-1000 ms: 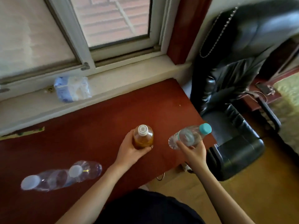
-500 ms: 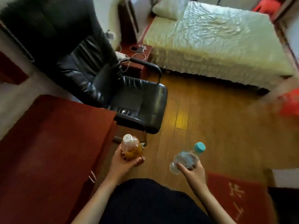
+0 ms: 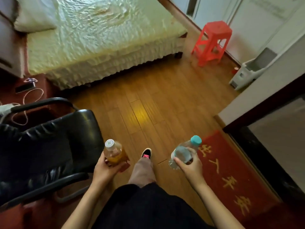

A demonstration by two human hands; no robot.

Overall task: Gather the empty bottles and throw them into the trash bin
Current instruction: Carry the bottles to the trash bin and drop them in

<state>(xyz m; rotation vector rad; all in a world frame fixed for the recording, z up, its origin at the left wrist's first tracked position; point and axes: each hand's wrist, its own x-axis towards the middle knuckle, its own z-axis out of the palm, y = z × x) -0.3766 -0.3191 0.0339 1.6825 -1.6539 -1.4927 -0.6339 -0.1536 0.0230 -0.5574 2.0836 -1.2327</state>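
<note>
My left hand (image 3: 105,169) grips an amber bottle with a white cap (image 3: 114,153), held upright at waist height beside the chair. A clear bottle with a teal cap (image 3: 184,152) is tilted in my right hand (image 3: 189,167), cap pointing up and to the right. Both bottles hang over the wooden floor in front of me. No trash bin shows in this view.
A black office chair (image 3: 49,146) stands close on the left. A bed (image 3: 99,38) fills the far side, with a red plastic stool (image 3: 212,42) and a white appliance (image 3: 252,68) at the right. A red doormat (image 3: 231,179) lies by a dark doorway.
The view has swung right, away from the red desk and window to the bed and floor. Both hands have kept their bottles and carried them off the desk; one foot has stepped forward.
</note>
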